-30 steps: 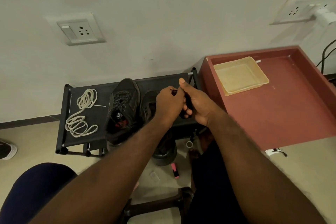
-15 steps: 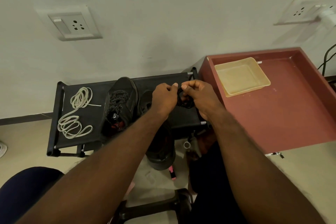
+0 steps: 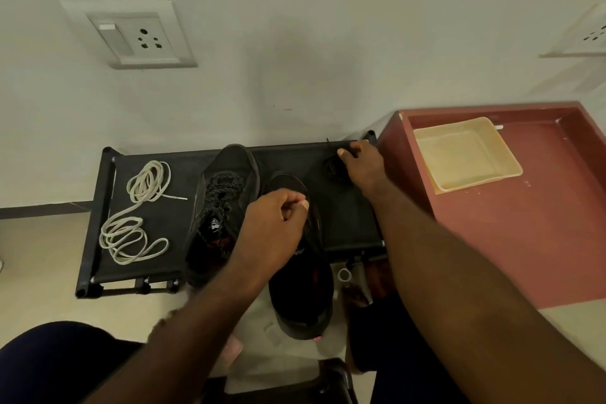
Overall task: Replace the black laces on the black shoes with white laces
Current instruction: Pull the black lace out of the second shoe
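A bundled black lace [image 3: 333, 169] lies at the right end of the black rack [image 3: 341, 223], pinched by the right hand [image 3: 362, 166]. The left hand [image 3: 275, 226] curls over the laceless shoe [image 3: 301, 298]; whether it grips anything is unclear. A laced shoe [image 3: 226, 187] and white laces [image 3: 146, 182] lie further left.

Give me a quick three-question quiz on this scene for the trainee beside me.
1. True or false: the white laces lie in the tray.
2. What is the right hand on? A socket; B black lace; C tray.
3. Fill in: the ___ hand is at a shoe.
Key: 1 false, they lie on the rack. 2 B. 3 left hand.
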The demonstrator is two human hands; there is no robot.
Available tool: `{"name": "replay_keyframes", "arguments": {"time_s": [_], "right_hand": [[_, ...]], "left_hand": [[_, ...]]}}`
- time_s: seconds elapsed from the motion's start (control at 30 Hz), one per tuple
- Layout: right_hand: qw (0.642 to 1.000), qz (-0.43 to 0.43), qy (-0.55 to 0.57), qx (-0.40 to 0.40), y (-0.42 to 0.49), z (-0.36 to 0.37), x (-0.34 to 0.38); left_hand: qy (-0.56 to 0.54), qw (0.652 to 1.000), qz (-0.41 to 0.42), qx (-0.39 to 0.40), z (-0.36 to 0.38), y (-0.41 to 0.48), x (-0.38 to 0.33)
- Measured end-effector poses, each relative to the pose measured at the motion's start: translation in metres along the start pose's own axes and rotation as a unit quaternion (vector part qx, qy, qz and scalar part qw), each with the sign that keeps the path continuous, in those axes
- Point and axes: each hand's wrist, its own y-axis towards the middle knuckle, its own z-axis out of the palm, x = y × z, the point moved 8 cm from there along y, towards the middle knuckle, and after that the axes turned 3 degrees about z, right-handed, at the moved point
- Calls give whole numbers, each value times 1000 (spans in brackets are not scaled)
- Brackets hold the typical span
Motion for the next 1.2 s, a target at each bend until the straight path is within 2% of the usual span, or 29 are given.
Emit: {"name": "replay_keyframes", "arguments": {"time_s": [0.13, 0.27, 0.4, 0.43, 0.5, 0.53, 0.6, 0.67, 0.77, 0.87, 0.93, 1.0, 1.2], "right_hand": [[997, -29, -58, -36, -5, -3, 4], [996, -37, -74, -17, -17, -5, 1], [997, -47, -40, -36, -46, -34, 16], [999, -43, -12, -14, -60, -37, 22], [995, -34, 32, 85, -102, -25, 29], [990, -28, 19, 139, -127, -13, 29], [973, -42, -77, 212, -175, 10, 24], [951, -73, -192, 232, -200, 29, 16], [945, -70, -250, 200, -201, 42, 8], [953, -79, -252, 145, -199, 35, 10], [962, -88, -233, 114, -201, 27, 13], [970, -100, -207, 79, -199, 20, 17], [989, -99, -107, 1, -176, 16, 27]], "left_hand": [[-14, 1000, -9, -4, 2, 4, 7], [-8, 1000, 3, -17, 1, -1, 6], [-26, 999, 11, -35, -17, -17, 5], [-20, 999, 16, -45, -24, -20, 5], [14, 997, 21, -66, -40, -28, 10], [29, 997, 21, -74, -48, -31, 14], [52, 994, 20, -96, -64, -36, 23], [60, 990, 13, -125, -80, -41, 33], [97, 981, 8, -169, -95, -48, 50], [168, 975, -55, -139, -97, -56, 84], [146, 976, -124, -100, -94, -59, 107], [121, 977, -151, -86, -93, -59, 117], [91, 981, -139, -96, -93, -56, 124]]}}
